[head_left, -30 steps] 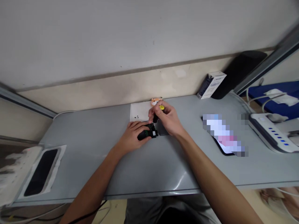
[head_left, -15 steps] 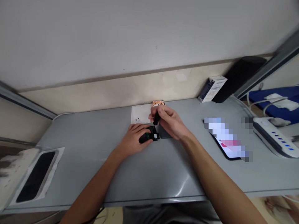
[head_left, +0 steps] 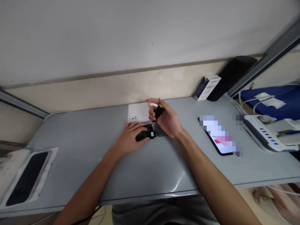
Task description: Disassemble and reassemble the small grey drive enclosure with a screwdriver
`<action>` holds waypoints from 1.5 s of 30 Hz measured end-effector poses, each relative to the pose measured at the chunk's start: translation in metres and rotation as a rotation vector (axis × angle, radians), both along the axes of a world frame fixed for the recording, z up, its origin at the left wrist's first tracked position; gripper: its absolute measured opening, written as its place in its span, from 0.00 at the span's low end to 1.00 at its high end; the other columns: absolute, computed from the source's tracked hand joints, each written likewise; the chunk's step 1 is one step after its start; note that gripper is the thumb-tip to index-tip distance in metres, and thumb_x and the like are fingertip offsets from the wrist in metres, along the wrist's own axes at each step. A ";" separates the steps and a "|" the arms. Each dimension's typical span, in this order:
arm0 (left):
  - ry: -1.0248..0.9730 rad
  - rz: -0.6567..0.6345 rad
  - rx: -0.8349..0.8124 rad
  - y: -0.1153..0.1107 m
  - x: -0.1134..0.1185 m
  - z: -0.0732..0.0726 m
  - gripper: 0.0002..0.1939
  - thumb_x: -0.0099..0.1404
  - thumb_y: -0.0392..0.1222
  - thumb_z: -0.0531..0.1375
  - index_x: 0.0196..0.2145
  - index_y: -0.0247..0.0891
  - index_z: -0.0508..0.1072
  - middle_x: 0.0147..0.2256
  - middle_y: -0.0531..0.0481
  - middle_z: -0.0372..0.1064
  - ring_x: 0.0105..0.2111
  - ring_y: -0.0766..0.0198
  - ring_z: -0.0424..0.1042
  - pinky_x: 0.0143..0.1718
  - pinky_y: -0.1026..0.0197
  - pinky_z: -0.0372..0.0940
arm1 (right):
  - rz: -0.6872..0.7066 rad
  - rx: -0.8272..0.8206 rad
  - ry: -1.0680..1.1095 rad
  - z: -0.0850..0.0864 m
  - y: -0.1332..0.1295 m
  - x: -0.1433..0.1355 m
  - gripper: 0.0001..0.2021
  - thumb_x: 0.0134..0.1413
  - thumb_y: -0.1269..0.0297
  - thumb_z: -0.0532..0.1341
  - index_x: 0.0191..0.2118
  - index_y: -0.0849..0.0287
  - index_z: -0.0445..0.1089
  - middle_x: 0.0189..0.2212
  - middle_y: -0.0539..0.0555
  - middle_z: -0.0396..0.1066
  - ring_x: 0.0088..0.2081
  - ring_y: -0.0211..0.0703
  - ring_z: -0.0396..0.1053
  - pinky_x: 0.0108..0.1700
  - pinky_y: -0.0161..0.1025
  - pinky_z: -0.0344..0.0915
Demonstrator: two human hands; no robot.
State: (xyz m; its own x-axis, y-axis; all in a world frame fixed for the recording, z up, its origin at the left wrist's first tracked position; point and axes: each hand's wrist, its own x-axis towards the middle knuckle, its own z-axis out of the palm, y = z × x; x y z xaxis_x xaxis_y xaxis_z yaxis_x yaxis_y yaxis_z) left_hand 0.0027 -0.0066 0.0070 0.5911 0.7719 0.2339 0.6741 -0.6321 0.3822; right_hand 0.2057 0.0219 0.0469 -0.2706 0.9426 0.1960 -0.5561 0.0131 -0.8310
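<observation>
My left hand (head_left: 131,137) is closed over a small black device (head_left: 141,135), pressing it to the desk. Green bits of circuit board and a small white label show on the device. In my right hand (head_left: 170,120) is a screwdriver (head_left: 158,112) with a black and yellow handle, tilted so its thin shaft points down into the device. The exact spot of the tip is too small to make out. Behind the device, a white sheet of paper (head_left: 138,109) carries several tiny dark screws (head_left: 134,118). A dark grey flat piece (head_left: 161,131) lies under my right hand.
A lit phone (head_left: 217,137) lies on the grey desk (head_left: 93,168) to the right, near a white power strip (head_left: 267,134). At the back right stand a carton (head_left: 207,87) and a black cylinder (head_left: 232,78). A dark flat panel (head_left: 28,178) rests on white material at left.
My right hand has turned and its forefinger is now stretched out; the screwdriver's handle leans further right with its shaft toward the device. The view has shifted slightly.
</observation>
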 end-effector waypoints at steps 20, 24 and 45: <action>0.005 -0.006 0.000 0.001 -0.002 -0.002 0.10 0.71 0.47 0.64 0.48 0.45 0.78 0.57 0.48 0.76 0.58 0.51 0.72 0.61 0.44 0.62 | -0.287 0.081 -0.122 -0.005 -0.005 -0.018 0.31 0.54 0.34 0.66 0.27 0.53 0.52 0.19 0.40 0.48 0.20 0.31 0.45 0.21 0.33 0.52; -0.004 -0.019 0.021 0.002 -0.003 -0.003 0.09 0.71 0.46 0.64 0.47 0.45 0.78 0.57 0.47 0.76 0.57 0.51 0.73 0.61 0.44 0.62 | -0.185 0.087 -0.075 -0.002 -0.004 -0.015 0.27 0.59 0.32 0.60 0.31 0.53 0.64 0.19 0.42 0.52 0.20 0.33 0.49 0.23 0.35 0.54; -0.012 -0.002 0.006 -0.001 -0.001 -0.003 0.09 0.71 0.47 0.63 0.47 0.44 0.77 0.57 0.46 0.76 0.57 0.52 0.73 0.61 0.44 0.62 | -0.111 0.011 -0.057 -0.001 0.000 -0.007 0.26 0.56 0.33 0.64 0.31 0.55 0.70 0.27 0.48 0.66 0.28 0.37 0.68 0.32 0.38 0.68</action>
State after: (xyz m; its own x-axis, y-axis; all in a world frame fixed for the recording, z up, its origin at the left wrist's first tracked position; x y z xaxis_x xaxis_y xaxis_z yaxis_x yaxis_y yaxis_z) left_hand 0.0021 -0.0071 0.0044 0.5901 0.7691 0.2453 0.6679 -0.6359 0.3867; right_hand 0.1983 0.0224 0.0455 -0.1756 0.9653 0.1932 -0.5022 0.0810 -0.8610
